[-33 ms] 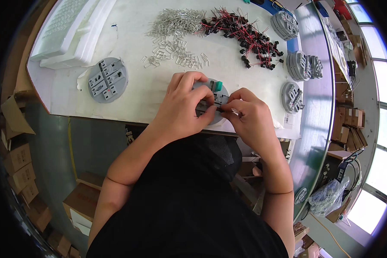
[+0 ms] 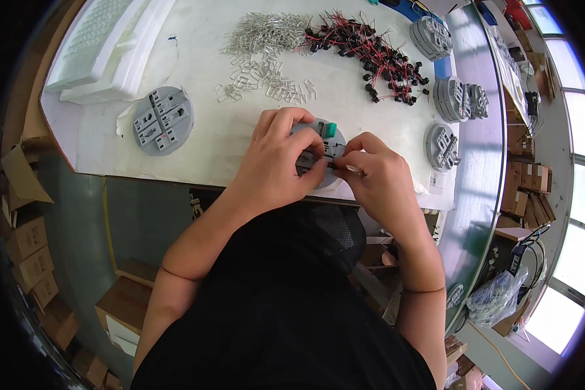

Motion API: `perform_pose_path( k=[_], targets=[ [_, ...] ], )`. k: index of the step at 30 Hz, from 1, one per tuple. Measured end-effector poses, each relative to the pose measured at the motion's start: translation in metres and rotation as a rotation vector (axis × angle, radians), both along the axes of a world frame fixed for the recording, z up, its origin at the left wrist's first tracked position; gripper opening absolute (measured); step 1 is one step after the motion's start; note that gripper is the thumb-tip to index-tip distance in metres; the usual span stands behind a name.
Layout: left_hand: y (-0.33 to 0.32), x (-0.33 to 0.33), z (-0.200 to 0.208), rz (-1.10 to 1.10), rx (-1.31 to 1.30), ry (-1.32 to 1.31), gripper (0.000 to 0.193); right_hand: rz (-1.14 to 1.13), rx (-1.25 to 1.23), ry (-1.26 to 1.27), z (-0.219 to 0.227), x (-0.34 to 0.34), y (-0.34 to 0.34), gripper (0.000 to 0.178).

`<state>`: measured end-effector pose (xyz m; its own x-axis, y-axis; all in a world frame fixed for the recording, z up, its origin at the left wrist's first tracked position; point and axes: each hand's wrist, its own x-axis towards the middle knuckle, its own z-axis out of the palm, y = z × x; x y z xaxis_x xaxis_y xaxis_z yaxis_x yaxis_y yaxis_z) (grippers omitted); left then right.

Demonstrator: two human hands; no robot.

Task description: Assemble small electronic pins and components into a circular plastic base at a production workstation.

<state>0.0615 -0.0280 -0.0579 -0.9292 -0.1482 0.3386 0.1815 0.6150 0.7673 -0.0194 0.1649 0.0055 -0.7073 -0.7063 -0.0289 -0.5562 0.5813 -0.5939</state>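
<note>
Close to the table's near edge sits a round grey plastic fixture (image 2: 335, 144), with a green block (image 2: 329, 130) standing out at its far side. My left hand (image 2: 273, 159) curls over the fixture's left part, fingers bent and closed on it, and hides much of its face. At the fixture's right side my right hand (image 2: 382, 174) has thumb and forefinger pinched together, close to my left thumb and fingertips. Whatever small part lies between those fingertips is mostly hidden. A similar grey fixture (image 2: 164, 122) with slots and recesses lies off to the left.
Beyond my hands lie a heap of thin metal U-shaped clips (image 2: 266, 39) and a pile of small black parts with red wires (image 2: 370, 55). More grey fixtures (image 2: 442, 146) line the right side, some stacked. White foam trays (image 2: 104, 55) stand at the far left. Cardboard boxes (image 2: 36, 260) are on the floor.
</note>
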Motion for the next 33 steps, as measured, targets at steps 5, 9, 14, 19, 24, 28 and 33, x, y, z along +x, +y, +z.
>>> perform_pose_path(
  k=[5, 9, 14, 19, 24, 28, 33],
  targets=[
    [0.005, 0.001, 0.0, 0.038, -0.011, -0.065, 0.016, 0.129, 0.151, 0.144, 0.01, -0.001, 0.0, 0.013],
    [0.005, 0.001, -0.001, 0.048, -0.022, -0.054, 0.017, 0.157, -0.117, 0.047, 0.002, -0.011, 0.013, 0.018],
    [0.005, 0.004, 0.0, 0.05, -0.017, -0.066, 0.017, -0.045, -0.987, -0.394, -0.011, -0.002, -0.002, 0.054],
    [0.006, 0.001, 0.0, 0.045, -0.021, -0.062, 0.015, -0.104, -1.166, -0.451, -0.028, 0.007, -0.023, 0.065],
    [0.005, 0.001, -0.006, 0.035, -0.083, -0.03, 0.029, -0.02, -0.906, -0.138, -0.034, 0.017, -0.028, 0.069],
    [0.002, 0.004, 0.011, 0.057, -0.146, 0.024, 0.063, -0.026, -1.201, -0.544, -0.027, -0.004, -0.012, 0.07],
    [0.01, -0.005, 0.036, -0.128, -0.405, -0.137, 0.096, -0.151, -1.167, -0.754, 0.022, -0.019, 0.023, 0.067]
  ],
)
